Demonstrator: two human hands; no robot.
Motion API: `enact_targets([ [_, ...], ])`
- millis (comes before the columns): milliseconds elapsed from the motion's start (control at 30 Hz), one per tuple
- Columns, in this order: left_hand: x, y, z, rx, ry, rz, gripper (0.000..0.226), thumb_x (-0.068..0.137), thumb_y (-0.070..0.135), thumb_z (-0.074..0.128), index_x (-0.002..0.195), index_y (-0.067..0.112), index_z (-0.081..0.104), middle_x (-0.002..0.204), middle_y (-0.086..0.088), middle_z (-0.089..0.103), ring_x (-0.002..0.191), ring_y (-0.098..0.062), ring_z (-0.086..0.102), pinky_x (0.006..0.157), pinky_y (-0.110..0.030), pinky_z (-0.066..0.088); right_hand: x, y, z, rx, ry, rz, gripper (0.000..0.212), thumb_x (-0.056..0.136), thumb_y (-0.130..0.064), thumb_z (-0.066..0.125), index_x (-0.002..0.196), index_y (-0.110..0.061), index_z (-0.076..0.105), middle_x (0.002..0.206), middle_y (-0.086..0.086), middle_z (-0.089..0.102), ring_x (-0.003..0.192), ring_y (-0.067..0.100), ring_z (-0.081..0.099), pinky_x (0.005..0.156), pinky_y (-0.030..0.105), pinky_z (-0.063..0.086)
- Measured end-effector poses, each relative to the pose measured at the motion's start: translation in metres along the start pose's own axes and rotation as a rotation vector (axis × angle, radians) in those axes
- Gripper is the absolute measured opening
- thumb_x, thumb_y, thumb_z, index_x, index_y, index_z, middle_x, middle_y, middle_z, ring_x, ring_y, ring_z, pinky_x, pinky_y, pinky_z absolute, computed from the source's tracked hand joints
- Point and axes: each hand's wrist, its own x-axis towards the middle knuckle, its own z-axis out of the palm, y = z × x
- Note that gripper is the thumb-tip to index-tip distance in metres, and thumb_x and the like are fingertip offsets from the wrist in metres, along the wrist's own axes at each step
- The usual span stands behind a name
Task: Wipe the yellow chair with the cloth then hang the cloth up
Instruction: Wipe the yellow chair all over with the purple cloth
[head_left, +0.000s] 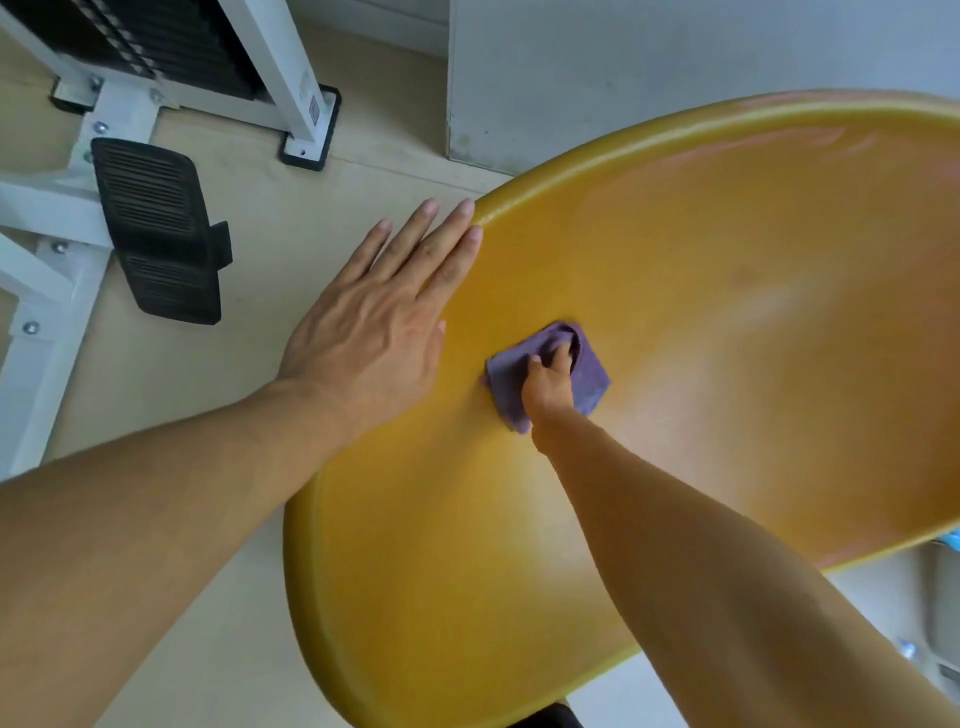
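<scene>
purple cloth (550, 376) under r hand (548, 382), yellow chair (727, 338), no legible txt

The scene is lit evenly and brightly by soft, diffuse light, and no hard shadows are cast on the pale floor (322, 187). Broad pinkish-white sheen is seen across the upper rim and the hollow of the yellow chair (753, 312), glare without sharp hotspots. A warm orange cast is thrown onto the right forearm (675, 545) by the shell. Strong wide-angle bending is noticed at the edges, where the white metal frame (47, 291) is curved. Slight softness and compression smear are seen throughout
</scene>
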Motion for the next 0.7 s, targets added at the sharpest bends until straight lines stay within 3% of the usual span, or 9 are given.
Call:
enact_targets([
  [67, -0.001, -0.001, 0.001, -0.016, 0.001, -0.012, 0.076, 0.1, 0.025, 0.038, 0.157, 0.018, -0.011, 0.166, 0.0, -0.016, 0.153, -0.019, -0.01, 0.125, -0.044, 0.009, -0.02, -0.027, -0.004, 0.185, -0.003, -0.015, 0.046, 0.108, -0.021, 0.039, 0.151, -0.035, 0.029, 0.155, 0.006, 0.04, 0.128, 0.037, 0.053, 0.089, 0.038, 0.055],
  [167, 0.0, 0.001, 0.001, -0.03, 0.008, -0.008, 0.076, 0.1, 0.021, 0.039, 0.158, 0.018, -0.01, 0.166, 0.001, -0.015, 0.153, -0.018, -0.01, 0.125, -0.045, 0.009, -0.034, -0.083, -0.011, 0.355, 0.024, -0.224, 0.062, 0.106, -0.01, 0.038, 0.16, -0.029, 0.015, 0.124, -0.006, 0.061, 0.082, 0.02, 0.065, 0.063, 0.027, 0.055],
  [233, 0.0, 0.002, 0.001, -0.044, 0.012, -0.01, 0.077, 0.099, 0.019, 0.041, 0.158, 0.018, -0.008, 0.166, 0.001, -0.014, 0.153, -0.018, -0.009, 0.125, -0.045, 0.009, -0.049, -0.114, -0.014, 0.381, 0.067, -0.424, 0.068, 0.102, -0.004, 0.037, 0.16, -0.028, 0.011, 0.095, -0.005, 0.064, 0.061, 0.003, 0.058, 0.057, 0.019, 0.05],
  [300, 0.0, 0.001, 0.0, -0.05, 0.012, -0.017, 0.078, 0.098, 0.018, 0.042, 0.158, 0.018, -0.008, 0.166, 0.001, -0.014, 0.153, -0.018, -0.009, 0.125, -0.045, 0.01, -0.05, -0.12, -0.009, 0.323, 0.115, -0.5, 0.073, 0.098, -0.003, 0.036, 0.159, -0.033, 0.011, 0.13, 0.001, 0.058, 0.072, -0.006, 0.061, 0.064, 0.015, 0.053],
  [400, 0.0, 0.003, -0.001, -0.066, 0.006, -0.012, 0.078, 0.098, 0.017, 0.041, 0.158, 0.018, -0.008, 0.166, 0.001, -0.014, 0.153, -0.018, -0.01, 0.125, -0.045, 0.01, -0.049, -0.108, -0.009, 0.225, 0.12, -0.387, 0.077, 0.094, -0.009, 0.034, 0.158, -0.042, 0.006, 0.152, 0.006, 0.042, 0.112, 0.026, 0.059, 0.094, 0.04, 0.053],
  [467, 0.0, 0.001, -0.001, -0.062, 0.018, -0.014, 0.077, 0.098, 0.016, 0.042, 0.158, 0.017, -0.006, 0.166, 0.0, -0.013, 0.153, -0.018, -0.008, 0.125, -0.045, 0.011, -0.051, -0.101, -0.015, 0.186, 0.05, -0.117, 0.069, 0.103, -0.007, 0.03, 0.159, -0.036, 0.003, 0.142, 0.001, 0.043, 0.093, 0.028, 0.06, 0.078, 0.032, 0.051],
  [533, -0.002, 0.0, 0.0, -0.068, 0.017, -0.011, 0.077, 0.097, 0.015, 0.043, 0.158, 0.017, -0.005, 0.166, 0.001, -0.012, 0.153, -0.018, -0.007, 0.125, -0.045, 0.012, -0.052, -0.095, -0.018, 0.227, -0.018, -0.01, 0.067, 0.105, -0.003, 0.026, 0.16, -0.033, 0.001, 0.121, 0.003, 0.045, 0.064, 0.017, 0.052, 0.051, 0.026, 0.047],
  [633, -0.002, 0.0, -0.001, -0.068, 0.001, -0.02, 0.079, 0.097, 0.015, 0.042, 0.158, 0.018, -0.009, 0.165, 0.002, -0.016, 0.153, -0.018, -0.009, 0.124, -0.046, 0.012, -0.058, -0.122, -0.019, 0.396, 0.045, -0.165, 0.074, 0.095, 0.001, 0.029, 0.157, -0.034, 0.009, 0.069, 0.017, 0.06, 0.045, 0.028, 0.05, 0.044, 0.025, 0.047],
  [700, -0.001, 0.001, -0.001, -0.064, -0.013, -0.016, 0.08, 0.096, 0.017, 0.041, 0.157, 0.017, -0.011, 0.165, 0.001, -0.017, 0.153, -0.018, -0.01, 0.124, -0.046, 0.012, -0.058, -0.143, -0.018, 0.443, 0.105, -0.274, 0.075, 0.09, 0.0, 0.03, 0.155, -0.034, 0.011, 0.063, 0.021, 0.054, 0.047, 0.031, 0.051, 0.042, 0.028, 0.045],
])
